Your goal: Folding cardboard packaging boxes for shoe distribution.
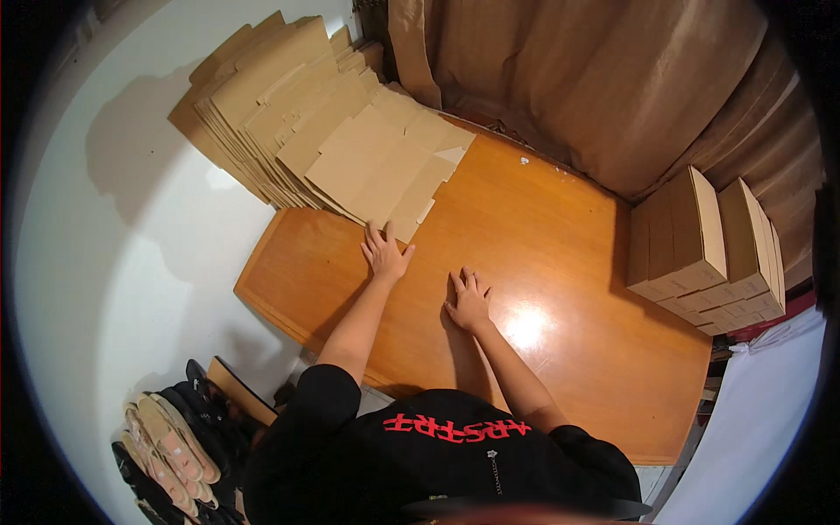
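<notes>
My left hand point(385, 252) reaches the near edge of a flat cardboard box blank point(376, 157), fingers spread with the tips at its corner. That blank lies at the front of a leaning stack of flattened cardboard sheets point(271, 105) at the far left of the table. To the right, my right hand point(470, 300) hovers over or rests on the wooden tabletop point(560, 236); which of the two I cannot tell. Its fingers are apart and hold nothing.
Folded cardboard boxes point(691, 245) stand stacked at the table's right edge. Brown curtains point(595, 79) hang behind the table. A white wall point(131, 219) is on the left, with several pairs of shoes point(175, 437) below. White cloth point(752, 411) hangs at the right.
</notes>
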Demonstrator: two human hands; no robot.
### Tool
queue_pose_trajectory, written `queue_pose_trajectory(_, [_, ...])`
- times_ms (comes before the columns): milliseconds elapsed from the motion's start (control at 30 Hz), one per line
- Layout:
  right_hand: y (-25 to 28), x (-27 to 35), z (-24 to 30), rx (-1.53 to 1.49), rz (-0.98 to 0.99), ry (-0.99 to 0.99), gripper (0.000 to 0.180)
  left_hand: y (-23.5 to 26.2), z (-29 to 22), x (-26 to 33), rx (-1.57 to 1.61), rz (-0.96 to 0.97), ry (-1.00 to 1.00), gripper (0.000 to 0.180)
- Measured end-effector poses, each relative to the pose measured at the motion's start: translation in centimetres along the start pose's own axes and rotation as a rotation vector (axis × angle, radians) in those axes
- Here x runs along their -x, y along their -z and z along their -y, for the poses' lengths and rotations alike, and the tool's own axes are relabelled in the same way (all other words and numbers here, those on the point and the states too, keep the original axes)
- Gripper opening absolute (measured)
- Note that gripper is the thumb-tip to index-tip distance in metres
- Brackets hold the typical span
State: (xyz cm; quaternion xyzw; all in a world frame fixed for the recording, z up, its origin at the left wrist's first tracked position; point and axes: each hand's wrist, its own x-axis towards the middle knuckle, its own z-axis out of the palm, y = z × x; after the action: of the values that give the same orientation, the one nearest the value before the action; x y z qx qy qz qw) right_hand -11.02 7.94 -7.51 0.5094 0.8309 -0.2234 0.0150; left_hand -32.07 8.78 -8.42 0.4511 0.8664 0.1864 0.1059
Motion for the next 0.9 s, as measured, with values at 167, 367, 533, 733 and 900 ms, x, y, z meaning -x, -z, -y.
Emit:
queue_pose_trajectory(167, [-0.5,-0.1,0.1,0.003,-0.053,0.023,0.070,-0.3,0.3,-2.7,-0.054,0.027,-0.117,0.067])
queue_pose_trajectory(367, [-0.6,-0.2,0.3,-0.002,-0.106,0.022,0.068,-3.8,0.1,-4.4,-0.555,-0.071,-0.230,0.052])
queue_pose_trajectory(533, [-1.0,0.0,-0.1,-0.012,-0.133,0.039,0.066,-2.7,-0.1,-5.1,-0.456,-0.169,-0.273,0.027])
queue_pose_trajectory(733, [-0.8,0.3,-1.0,-0.080,-0.131,0.089,0.061,3.5,0.7,-3.7,-0.156,-0.254,-0.274,0.015])
queue_pose_trajectory(900, [-0.6,0.4,-3.8,-0.427,-0.272,0.115,0.053,7.5,-0.2,-0.7,0.229,-0.285,-0.182,0.014])
